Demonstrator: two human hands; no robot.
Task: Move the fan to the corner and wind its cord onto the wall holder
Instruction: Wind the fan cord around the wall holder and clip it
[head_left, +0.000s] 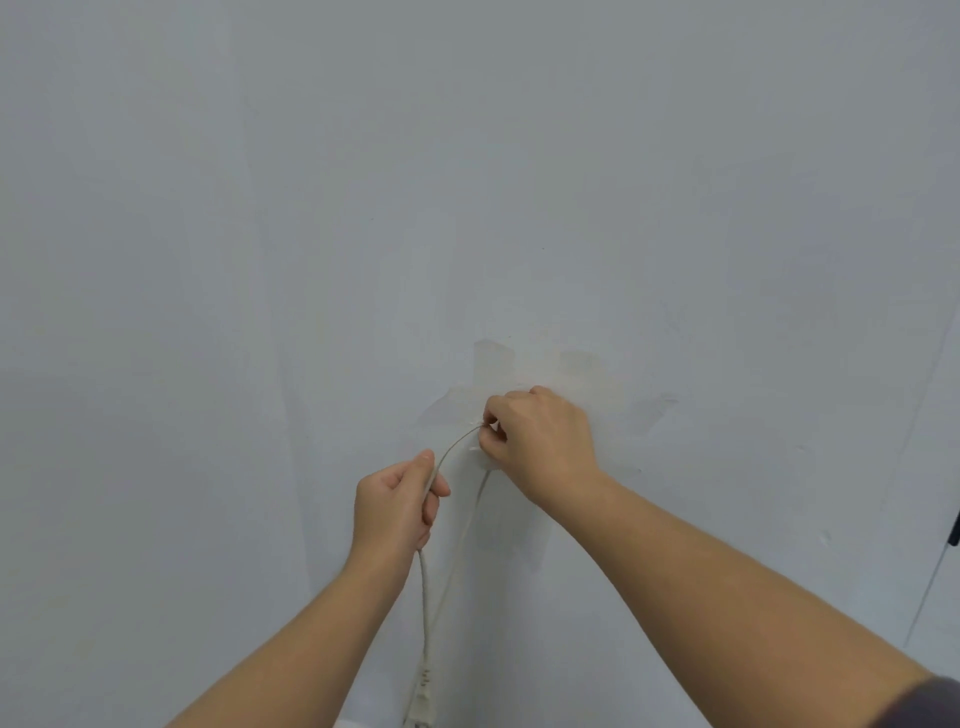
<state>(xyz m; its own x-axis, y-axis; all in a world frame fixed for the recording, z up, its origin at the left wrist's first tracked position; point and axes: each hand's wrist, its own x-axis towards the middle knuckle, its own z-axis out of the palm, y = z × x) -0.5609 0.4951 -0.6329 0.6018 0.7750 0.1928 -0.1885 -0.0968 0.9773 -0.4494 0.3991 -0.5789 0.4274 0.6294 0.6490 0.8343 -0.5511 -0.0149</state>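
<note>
A thin white cord (427, 587) runs up the pale wall in front of me. My left hand (396, 501) is closed around it, and the plug end (422, 696) dangles below that hand. From my left hand the cord arcs up to my right hand (537, 444), whose fingertips pinch it against the wall. A small white wall holder (475, 448) peeks out just left of those fingers; most of it is hidden by the hand. A second strand of the cord hangs down from under my right hand. The fan is out of sight.
The wall (467, 182) fills the view, with patches of tape or worn paint (493, 358) around the holder. At the far right edge a dark object (955, 530) and a thin line running down from it show.
</note>
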